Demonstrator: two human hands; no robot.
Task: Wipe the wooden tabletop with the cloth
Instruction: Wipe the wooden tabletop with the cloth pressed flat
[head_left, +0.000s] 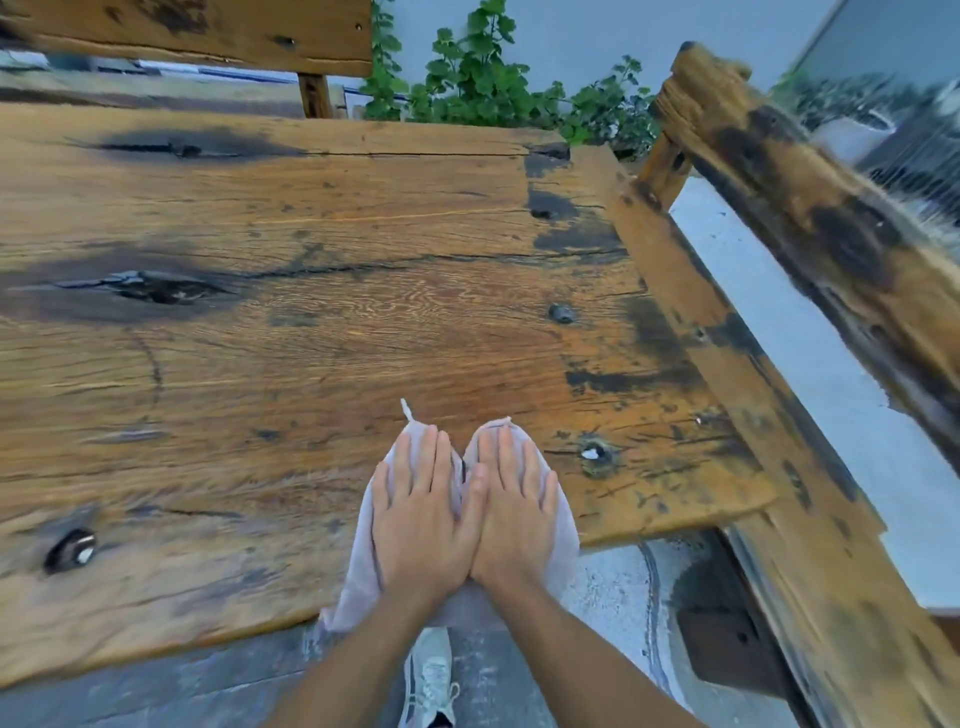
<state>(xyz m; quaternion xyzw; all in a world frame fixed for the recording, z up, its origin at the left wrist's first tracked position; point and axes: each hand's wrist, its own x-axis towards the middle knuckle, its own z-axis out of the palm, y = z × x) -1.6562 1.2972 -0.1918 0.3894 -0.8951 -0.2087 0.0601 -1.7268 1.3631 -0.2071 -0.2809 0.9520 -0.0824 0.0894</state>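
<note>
Cloth (563, 525) lay flat at the tabletop's (311, 338) near edge, directly under both palms. My left hand (418, 514) and right hand (511, 512) pressed it side by side, fingers spread, gripping nothing. Unwiped wood stretched ahead and leftward; judged next stroke forward.

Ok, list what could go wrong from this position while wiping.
1. The cloth hangs over the near edge of the wooden tabletop; a pull back could drag it off.
2. The left hand and right hand lie flat on it, and the wood is cracked around dark knots, so threads or skin might snag.
3. The bolt hole beside the right hand could catch the cloth.
</note>
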